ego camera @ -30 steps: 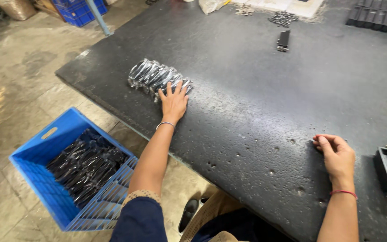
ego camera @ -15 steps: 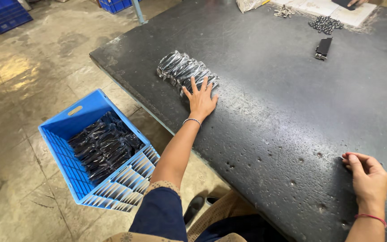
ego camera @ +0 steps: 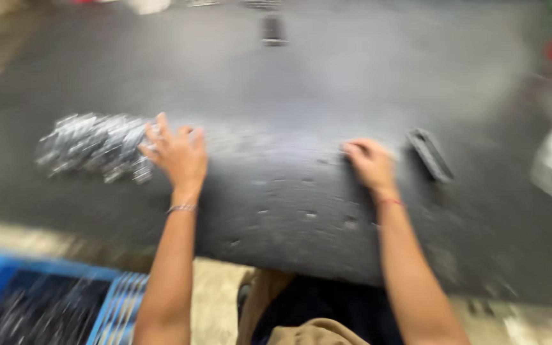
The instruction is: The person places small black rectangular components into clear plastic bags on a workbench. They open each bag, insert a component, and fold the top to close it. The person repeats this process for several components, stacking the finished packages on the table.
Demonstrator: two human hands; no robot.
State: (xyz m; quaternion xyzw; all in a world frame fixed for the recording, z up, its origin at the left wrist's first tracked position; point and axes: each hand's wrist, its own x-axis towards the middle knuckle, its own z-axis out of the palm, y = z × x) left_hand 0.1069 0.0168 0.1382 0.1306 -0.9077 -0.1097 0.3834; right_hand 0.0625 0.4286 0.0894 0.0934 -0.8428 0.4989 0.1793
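- Now our left hand point(ego camera: 177, 156) lies open, fingers spread, touching the pile of shiny metal parts point(ego camera: 94, 147) on the dark table point(ego camera: 276, 96).
- Our right hand point(ego camera: 370, 163) rests flat, holding nothing, near a black rectangular frame point(ego camera: 430, 154).

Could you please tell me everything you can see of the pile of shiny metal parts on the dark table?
The pile of metal parts is a long, low heap of small silvery, glinting pieces, lying on the dark, pitted table near its left edge. Motion blur hides the shape of the single pieces. The left hand lies flat at the pile's right end, its fingers touching the nearest pieces. Nothing else touches it.
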